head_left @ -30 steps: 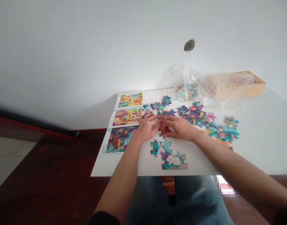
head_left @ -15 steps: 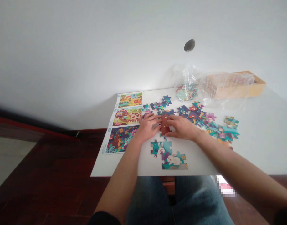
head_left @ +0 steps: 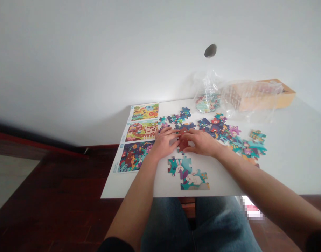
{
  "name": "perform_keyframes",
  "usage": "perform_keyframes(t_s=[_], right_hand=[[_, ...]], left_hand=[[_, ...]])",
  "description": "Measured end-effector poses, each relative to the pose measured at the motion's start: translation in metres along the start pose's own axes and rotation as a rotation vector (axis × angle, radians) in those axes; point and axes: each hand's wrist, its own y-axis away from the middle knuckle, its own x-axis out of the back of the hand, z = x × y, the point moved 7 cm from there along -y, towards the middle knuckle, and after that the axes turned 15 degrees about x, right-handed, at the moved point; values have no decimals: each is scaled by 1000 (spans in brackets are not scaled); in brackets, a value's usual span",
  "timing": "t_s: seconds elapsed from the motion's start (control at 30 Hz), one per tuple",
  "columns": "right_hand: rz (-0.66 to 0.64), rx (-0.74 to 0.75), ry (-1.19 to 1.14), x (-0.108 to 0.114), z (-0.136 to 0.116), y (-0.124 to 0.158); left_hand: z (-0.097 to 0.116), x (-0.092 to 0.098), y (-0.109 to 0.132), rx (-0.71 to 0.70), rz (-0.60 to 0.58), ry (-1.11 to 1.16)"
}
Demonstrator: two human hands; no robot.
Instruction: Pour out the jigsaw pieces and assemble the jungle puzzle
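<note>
Right fingers (head_left: 193, 132) shifted slightly; white table (head_left: 139, 187); wall (head_left: 97, 63).

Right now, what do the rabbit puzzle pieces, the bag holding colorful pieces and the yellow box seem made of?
Rabbit puzzle pieces: probably matte cardboard, flat with interlocking tabs and printed pictures. Bag: thin, clear plastic, judging by its see-through, shiny creases. Yellow box: perhaps smooth cardboard, given flat sides and straight edges, or painted wood.
</note>
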Motion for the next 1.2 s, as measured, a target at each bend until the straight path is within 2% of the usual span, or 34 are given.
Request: perform_keyframes(t_s=[0.87, 1.1, 1.2], right_hand=[[-70, -21, -11, 1, -3, -1], [-50, -24, 9, 3, -6, -1], [-43, -28, 21, 2, -5, -1]], left_hand=[[2, 1, -1, 11, 0, -9], [2, 1, 1, 10, -9, -8], [4, 4, -1, -13, 22, -2]])
